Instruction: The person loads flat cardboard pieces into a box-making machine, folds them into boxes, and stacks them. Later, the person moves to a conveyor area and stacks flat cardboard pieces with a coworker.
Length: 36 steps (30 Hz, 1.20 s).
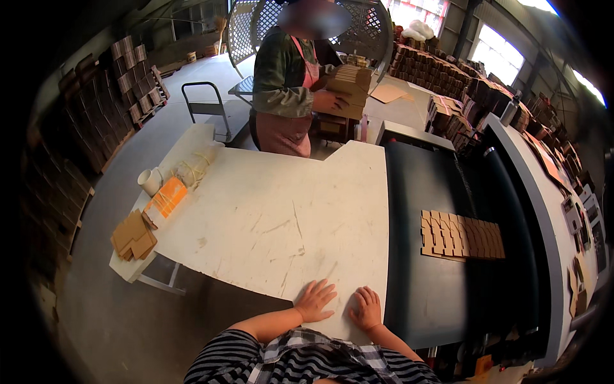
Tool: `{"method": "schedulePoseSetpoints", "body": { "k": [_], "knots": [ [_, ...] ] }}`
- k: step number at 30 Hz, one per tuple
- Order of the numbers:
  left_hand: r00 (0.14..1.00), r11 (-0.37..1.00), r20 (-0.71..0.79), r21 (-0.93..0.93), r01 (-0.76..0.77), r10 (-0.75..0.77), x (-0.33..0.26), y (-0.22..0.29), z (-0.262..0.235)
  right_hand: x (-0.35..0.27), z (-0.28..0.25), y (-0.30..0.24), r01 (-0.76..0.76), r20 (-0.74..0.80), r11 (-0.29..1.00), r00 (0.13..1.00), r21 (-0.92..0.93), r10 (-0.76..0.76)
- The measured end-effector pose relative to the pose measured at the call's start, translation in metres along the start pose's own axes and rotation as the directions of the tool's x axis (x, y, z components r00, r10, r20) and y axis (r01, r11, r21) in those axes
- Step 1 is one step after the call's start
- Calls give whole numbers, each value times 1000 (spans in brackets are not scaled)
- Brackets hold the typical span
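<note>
My left hand (314, 301) rests on the near edge of the white table (268, 211), its fingers spread and nothing in it. Beside it, my right hand (366, 309) lies on the same tabletop close to the conveyor, fingers loosely apart and holding nothing. To the right, the dark conveyor belt (422, 173) carries a row of overlapping cut cardboard pieces (460, 235). Across the table a co-worker (284, 96) in a pink apron holds a stack of flat cardboard (348, 89) with both hands.
On the table's left side sit folded cardboard pieces (134, 237), an orange-and-white package (167, 198), a white roll (150, 181) and a clear-wrapped bundle (195, 168). A hand cart (206, 109) stands beyond. Cardboard stacks (137, 80) line both sides. The machine's white frame (534, 192) borders the belt.
</note>
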<state>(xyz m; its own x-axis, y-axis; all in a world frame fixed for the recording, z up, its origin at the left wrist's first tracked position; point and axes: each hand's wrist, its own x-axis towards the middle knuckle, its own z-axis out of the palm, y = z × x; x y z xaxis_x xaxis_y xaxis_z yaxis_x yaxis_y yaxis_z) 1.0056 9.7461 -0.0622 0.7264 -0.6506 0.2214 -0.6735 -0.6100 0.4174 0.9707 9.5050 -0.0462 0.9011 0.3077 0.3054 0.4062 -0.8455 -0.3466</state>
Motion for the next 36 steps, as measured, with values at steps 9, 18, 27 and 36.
{"method": "schedulePoseSetpoints", "body": {
  "k": [9, 18, 27, 36],
  "knots": [
    [999, 997, 28, 80, -22, 20, -4, 0, -3, 7, -2, -1, -8, -14, 999, 1000, 37, 8],
    [999, 996, 36, 84, -42, 39, 13, 7, -3, -2, -10, 4, -80, 8, 995, 997, 60, 79],
    [999, 995, 43, 104, -8, 3, 12, 16, -9, 48, -34, 52, -214, -327, 958, 907, 189, 267],
    [998, 997, 70, 78, -3, -3, 26, 25, -5, 112, -76, 174, -563, -147, 784, 826, -261, 544]
  ]
}}
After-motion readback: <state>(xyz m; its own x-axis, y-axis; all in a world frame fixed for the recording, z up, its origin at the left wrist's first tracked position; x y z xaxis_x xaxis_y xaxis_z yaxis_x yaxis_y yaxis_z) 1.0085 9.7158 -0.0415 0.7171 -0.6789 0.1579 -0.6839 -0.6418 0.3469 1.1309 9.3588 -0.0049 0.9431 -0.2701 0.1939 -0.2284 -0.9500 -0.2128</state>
